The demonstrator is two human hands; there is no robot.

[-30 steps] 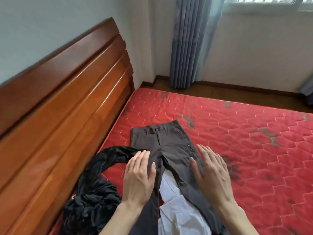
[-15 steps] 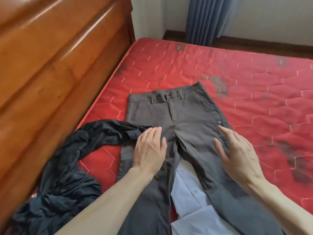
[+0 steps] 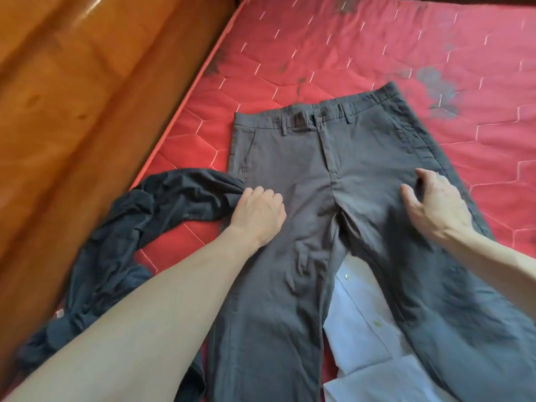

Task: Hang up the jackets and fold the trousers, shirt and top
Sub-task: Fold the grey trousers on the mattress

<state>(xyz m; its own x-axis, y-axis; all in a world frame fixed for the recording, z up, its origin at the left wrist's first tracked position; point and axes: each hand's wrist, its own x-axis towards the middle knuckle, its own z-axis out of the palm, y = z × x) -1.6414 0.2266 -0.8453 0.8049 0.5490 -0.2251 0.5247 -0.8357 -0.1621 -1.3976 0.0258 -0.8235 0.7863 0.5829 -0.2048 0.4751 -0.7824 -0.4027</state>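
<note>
Head view looks down on grey trousers [image 3: 342, 181] of matte woven cotton, spread flat and front up across the middle of the frame, waistband with belt loops and a dark button toward the top, legs splaying toward the lower edge. They lie on a red quilted mattress [image 3: 362, 53] stitched in hexagons, with dark smudged patches. Left hand [image 3: 256, 211], at centre left, has its fingers curled down into the cloth at the outer edge of one thigh, bunching it; whether this grip also catches the black fabric beside it I cannot tell. Right hand [image 3: 435, 203], at centre right, bends its fingers claw-like over the other thigh, thumb spread, nothing clearly pinched. A crumpled black garment [image 3: 121, 253] trails at lower left. A smooth white buttoned shirt [image 3: 362, 329] shows between the legs. Glossy orange-brown wooden headboard [image 3: 87, 97] fills the upper left.
</note>
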